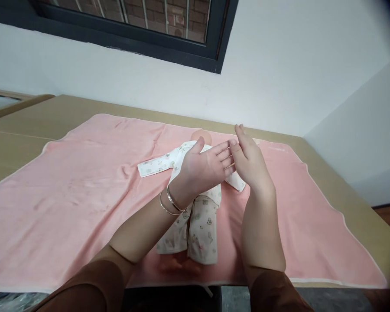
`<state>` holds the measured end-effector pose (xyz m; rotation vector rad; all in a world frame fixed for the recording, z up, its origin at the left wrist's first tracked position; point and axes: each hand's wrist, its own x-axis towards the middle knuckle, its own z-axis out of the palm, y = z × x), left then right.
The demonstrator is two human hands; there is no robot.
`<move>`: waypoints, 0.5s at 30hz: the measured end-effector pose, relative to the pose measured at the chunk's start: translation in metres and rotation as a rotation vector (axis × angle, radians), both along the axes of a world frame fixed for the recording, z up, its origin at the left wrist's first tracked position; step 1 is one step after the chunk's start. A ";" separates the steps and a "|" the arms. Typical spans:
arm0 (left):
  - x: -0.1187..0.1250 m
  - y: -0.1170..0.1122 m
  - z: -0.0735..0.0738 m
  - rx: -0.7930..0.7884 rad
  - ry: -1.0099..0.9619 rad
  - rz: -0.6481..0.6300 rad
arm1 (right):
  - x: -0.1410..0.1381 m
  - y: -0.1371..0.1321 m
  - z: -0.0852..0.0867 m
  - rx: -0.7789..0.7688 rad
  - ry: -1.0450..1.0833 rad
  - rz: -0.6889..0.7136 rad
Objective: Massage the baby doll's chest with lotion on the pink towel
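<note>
My left hand [208,169] is open, palm showing, with its fingers stretched to the right. Its fingertips meet or overlap my right hand [251,162], which is tilted upward with its fingers extended. Neither hand holds anything. Beneath them a baby doll in a white printed top [162,162] and matching trousers [203,227] lies on a pink blanket [94,169]. The doll's head [200,137] points to the far side and is partly hidden by the left hand. One sleeve spreads left; the other shows below my right hand. Two thin bracelets [171,203] circle my left wrist.
The blanket covers much of a wooden table [338,186], whose far edge runs along a white wall [273,73]. A dark-framed window [133,37] is above. At the far left stands a wooden-edged tray or surface [26,102].
</note>
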<state>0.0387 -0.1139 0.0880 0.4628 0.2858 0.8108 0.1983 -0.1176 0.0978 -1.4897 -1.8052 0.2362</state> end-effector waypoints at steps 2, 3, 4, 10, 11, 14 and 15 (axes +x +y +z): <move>-0.012 -0.008 0.014 0.011 -0.046 0.000 | -0.017 -0.007 0.001 0.048 -0.038 0.026; -0.018 -0.012 0.020 0.037 -0.055 0.010 | -0.025 -0.010 0.001 0.070 -0.060 0.028; -0.024 -0.016 0.026 0.073 -0.051 0.028 | -0.033 -0.013 0.001 0.093 -0.079 0.028; -0.049 -0.024 0.044 0.295 0.171 0.189 | -0.086 -0.042 0.001 0.103 -0.128 0.130; -0.051 -0.022 0.044 0.331 0.208 0.210 | -0.095 -0.046 0.001 0.087 -0.135 0.150; -0.050 -0.015 0.042 0.465 0.310 0.296 | -0.115 -0.050 -0.002 0.114 -0.132 0.198; -0.049 -0.013 0.041 0.521 0.391 0.330 | -0.120 -0.050 -0.003 0.137 -0.116 0.214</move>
